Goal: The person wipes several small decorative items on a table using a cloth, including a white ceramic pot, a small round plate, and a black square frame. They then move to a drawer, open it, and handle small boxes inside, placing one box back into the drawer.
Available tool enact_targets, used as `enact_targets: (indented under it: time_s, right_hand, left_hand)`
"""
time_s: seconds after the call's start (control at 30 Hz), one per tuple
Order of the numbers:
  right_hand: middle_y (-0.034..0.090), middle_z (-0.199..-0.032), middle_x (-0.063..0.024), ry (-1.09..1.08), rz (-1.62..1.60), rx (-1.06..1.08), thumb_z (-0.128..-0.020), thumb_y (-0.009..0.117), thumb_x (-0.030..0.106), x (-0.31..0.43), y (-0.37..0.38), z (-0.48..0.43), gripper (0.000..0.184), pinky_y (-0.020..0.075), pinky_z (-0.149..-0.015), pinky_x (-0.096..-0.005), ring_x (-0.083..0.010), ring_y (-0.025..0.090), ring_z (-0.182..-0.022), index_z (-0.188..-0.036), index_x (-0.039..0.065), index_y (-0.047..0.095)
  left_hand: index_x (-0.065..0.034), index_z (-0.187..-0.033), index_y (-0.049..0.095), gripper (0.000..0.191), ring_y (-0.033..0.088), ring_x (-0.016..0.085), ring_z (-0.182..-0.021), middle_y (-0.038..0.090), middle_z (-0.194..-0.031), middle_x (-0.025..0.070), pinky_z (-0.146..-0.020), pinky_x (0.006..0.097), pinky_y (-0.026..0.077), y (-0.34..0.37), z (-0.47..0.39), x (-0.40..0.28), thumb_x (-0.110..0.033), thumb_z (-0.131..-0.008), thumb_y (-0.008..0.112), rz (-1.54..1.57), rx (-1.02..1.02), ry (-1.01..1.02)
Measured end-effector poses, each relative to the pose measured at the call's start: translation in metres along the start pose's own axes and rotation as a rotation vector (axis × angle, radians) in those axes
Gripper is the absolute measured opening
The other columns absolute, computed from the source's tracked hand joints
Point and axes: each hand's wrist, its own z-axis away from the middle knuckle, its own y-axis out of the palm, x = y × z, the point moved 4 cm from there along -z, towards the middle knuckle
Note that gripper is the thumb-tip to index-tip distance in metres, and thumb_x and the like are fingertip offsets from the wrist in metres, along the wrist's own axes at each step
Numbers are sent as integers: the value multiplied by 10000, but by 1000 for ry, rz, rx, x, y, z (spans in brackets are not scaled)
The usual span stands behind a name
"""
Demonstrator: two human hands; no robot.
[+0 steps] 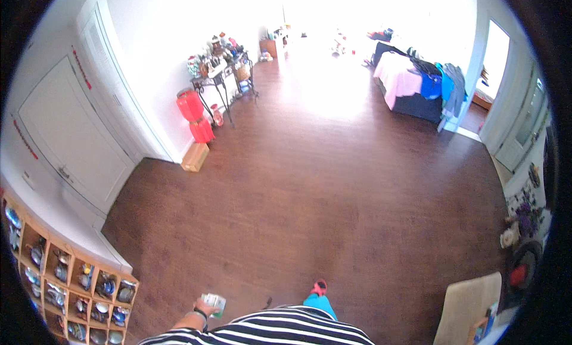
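At the lower left, my left hand [206, 307], with a dark band and a bracelet at the wrist, is closed around a small white-and-green packet [217, 302]. Whether it is a carton or a bundle is too small to tell. My right hand is out of view. Below the camera is my black-and-white striped top [290, 327]. One leg in turquoise trousers [321, 304] and a pink shoe [319, 287] steps onto the dark wood floor [321, 202].
Left are a wooden cubbyhole shelf [67, 287] of teapots, a door [73, 139], a cardboard box [195, 157], red lanterns [195, 115] and a crowded metal console table [223, 77]. Right are a clothes-draped sofa [409, 86], an open doorway [485, 86] and a beige panel [467, 307].
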Motion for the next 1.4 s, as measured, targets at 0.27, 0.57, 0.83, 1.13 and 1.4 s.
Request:
enact_targets:
  time_s: [0.27, 0.57, 0.83, 1.13, 1.4]
  right_hand:
    - [709, -964, -55, -244, 627, -521, -894, 484, 178, 112, -411, -199, 289, 517, -835, -398, -247, 658, -916, -976, 141, 759]
    - [682, -1006, -185, -808, -278, -868, -826, 610, 101, 510, -805, -156, 241, 533, -814, -428, -353, 660, -960, -1060, 76, 661]
    - [685, -857, -206, -425, -81, -472, -807, 593, 217, 486, -807, -267, 238, 541, -733, -406, -293, 697, -808, -947, 53, 695]
    - [595, -776, -52, -719, -978, -983, -909, 584, 86, 599, -1234, -242, 83, 469, -684, -320, -168, 541, -715, -882, 14, 612]
    - [606, -1027, -169, -2191, -372, -1373, -880, 522, 97, 803, -1561, 12, 186, 490, -770, -375, -246, 578, -881, -1046, 20, 556]
  left_hand:
    - [70, -1230, 464, 1018, 548, 378, -1182, 576, -1226, 254, -1003, 433, 447, 9, -48, -115, -489, -502, 903, 291, -29, -319]
    - [10, -1363, 400, 1070, 388, 357, -1342, 441, -1406, 222, -1092, 428, 367, -35, -226, -263, -419, -518, 898, 207, -98, -502]
    - [1, -1099, 598, 666, 661, 302, -989, 682, -1034, 169, -872, 380, 521, -228, -520, -601, -274, -555, 865, 444, -274, 394]
    - [32, -1144, 556, 788, 645, 305, -1054, 655, -1111, 201, -931, 404, 503, -265, -724, -819, -304, -530, 916, 370, -37, 184]
    - [11, -1071, 595, 564, 681, 223, -928, 694, -1021, 122, -807, 372, 552, -294, -870, -925, -118, -598, 875, 727, 25, 175]
